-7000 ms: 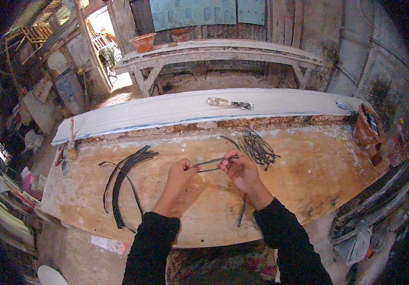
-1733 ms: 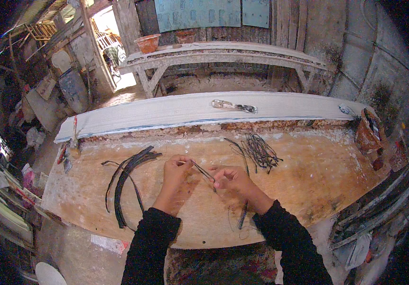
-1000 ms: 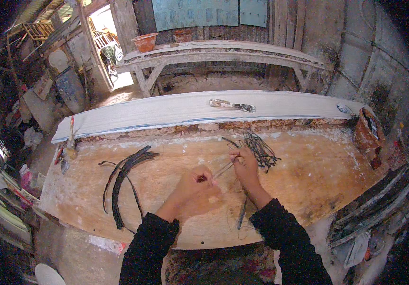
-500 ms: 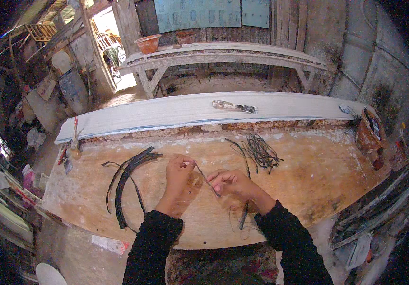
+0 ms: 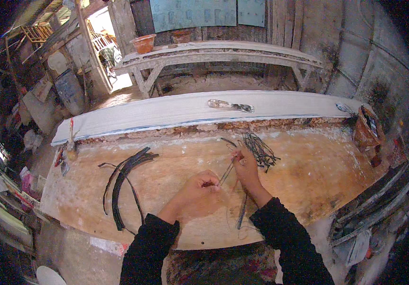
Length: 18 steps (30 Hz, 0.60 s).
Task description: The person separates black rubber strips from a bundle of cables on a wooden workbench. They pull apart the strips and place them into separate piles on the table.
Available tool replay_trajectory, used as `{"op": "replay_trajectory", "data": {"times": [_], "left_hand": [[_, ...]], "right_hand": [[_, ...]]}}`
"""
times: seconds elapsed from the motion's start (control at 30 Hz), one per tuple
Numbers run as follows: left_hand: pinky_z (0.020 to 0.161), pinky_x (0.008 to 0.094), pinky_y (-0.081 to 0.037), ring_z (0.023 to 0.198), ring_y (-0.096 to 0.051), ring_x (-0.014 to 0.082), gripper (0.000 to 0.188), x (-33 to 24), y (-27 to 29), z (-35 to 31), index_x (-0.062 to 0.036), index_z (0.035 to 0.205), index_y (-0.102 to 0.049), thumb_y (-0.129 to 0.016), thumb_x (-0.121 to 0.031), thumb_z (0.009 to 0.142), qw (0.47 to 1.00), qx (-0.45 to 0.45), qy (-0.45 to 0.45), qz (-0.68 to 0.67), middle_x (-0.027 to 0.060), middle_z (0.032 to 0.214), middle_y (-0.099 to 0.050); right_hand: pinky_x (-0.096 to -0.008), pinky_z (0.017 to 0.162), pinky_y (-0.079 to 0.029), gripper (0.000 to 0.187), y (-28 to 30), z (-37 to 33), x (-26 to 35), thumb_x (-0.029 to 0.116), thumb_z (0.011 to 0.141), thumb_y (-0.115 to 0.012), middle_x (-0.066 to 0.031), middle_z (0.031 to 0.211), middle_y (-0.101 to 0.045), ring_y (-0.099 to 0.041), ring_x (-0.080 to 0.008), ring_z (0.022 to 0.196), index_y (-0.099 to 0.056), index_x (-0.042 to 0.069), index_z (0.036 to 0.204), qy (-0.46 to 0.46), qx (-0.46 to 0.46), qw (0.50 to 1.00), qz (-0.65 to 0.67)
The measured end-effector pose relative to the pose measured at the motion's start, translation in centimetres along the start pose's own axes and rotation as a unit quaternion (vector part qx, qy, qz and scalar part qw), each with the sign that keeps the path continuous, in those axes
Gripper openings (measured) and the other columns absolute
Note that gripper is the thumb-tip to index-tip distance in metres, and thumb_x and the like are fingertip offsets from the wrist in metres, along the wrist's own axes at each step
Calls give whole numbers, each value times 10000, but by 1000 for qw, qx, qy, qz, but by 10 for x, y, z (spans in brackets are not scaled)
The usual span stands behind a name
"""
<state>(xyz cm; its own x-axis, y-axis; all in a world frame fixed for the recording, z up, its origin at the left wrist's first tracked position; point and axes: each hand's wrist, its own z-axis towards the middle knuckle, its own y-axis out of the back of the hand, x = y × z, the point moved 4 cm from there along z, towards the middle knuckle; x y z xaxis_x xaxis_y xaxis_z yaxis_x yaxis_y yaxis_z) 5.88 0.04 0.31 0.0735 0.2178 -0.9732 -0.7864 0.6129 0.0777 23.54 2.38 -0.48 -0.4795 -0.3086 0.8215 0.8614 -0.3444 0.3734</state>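
A thin dark strip [image 5: 226, 174] runs slantwise between my two hands, above the wooden board [image 5: 185, 161]. My left hand [image 5: 199, 186] pinches its lower end. Farther up and to the right, my right hand [image 5: 245, 167] has its fingers closed on the upper end, close to a tangled bundle of dark looped strips [image 5: 260, 150]. A curved bunch of black strips [image 5: 121, 190] lies to the left of my left hand. Below my right hand, a dark strip [image 5: 241, 213] rests on the board, with thin loose thread beside it.
Behind the board runs a white ledge [image 5: 143, 116] carrying a stained scraper-like tool [image 5: 230, 105]. A brown container [image 5: 368, 129] stands at the right end, a brush [image 5: 71, 147] at the left. Farther back, a long bench [image 5: 214, 52] holds an orange bowl [image 5: 143, 44].
My right hand has moved up and away from me, toward the looped bundle. My left hand has come nearer and to the right. The strip between them now slants the other way.
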Motion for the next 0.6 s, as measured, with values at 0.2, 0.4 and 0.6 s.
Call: {"op": "replay_trajectory", "data": {"times": [0.2, 0.4, 0.6], "left_hand": [[648, 221, -410, 726, -507, 87, 116, -6, 7, -3, -35, 753, -584, -682, -96, 739, 995, -53, 81, 24, -2, 796, -514], [532, 217, -402, 601, -502, 83, 103, 27, 60, -1, -40, 752, -599, -683, -92, 723, 945, -319, 74, 24, -6, 648, -539], [484, 217, -398, 569, -508, 90, 124, 28, 74, -6, -35, 765, -602, -688, -114, 724, 902, -409, 74, -116, 18, 650, -558]], "right_hand": [[-257, 666, -393, 96, -7, -1, -2, 59, 783, -581, -12, 754, -475, -465, -107, 694, -593, 22, 870, -34, -46, 998, 33], [-238, 727, -381, 142, -7, -7, -16, 134, 744, -672, -29, 873, -425, -471, -143, 786, -606, 43, 831, 41, 1, 999, 13], [-259, 752, -411, 148, -28, -38, 50, 171, 755, -667, -8, 945, -449, -488, -144, 897, -623, 44, 818, -142, 291, 915, 240]]}}
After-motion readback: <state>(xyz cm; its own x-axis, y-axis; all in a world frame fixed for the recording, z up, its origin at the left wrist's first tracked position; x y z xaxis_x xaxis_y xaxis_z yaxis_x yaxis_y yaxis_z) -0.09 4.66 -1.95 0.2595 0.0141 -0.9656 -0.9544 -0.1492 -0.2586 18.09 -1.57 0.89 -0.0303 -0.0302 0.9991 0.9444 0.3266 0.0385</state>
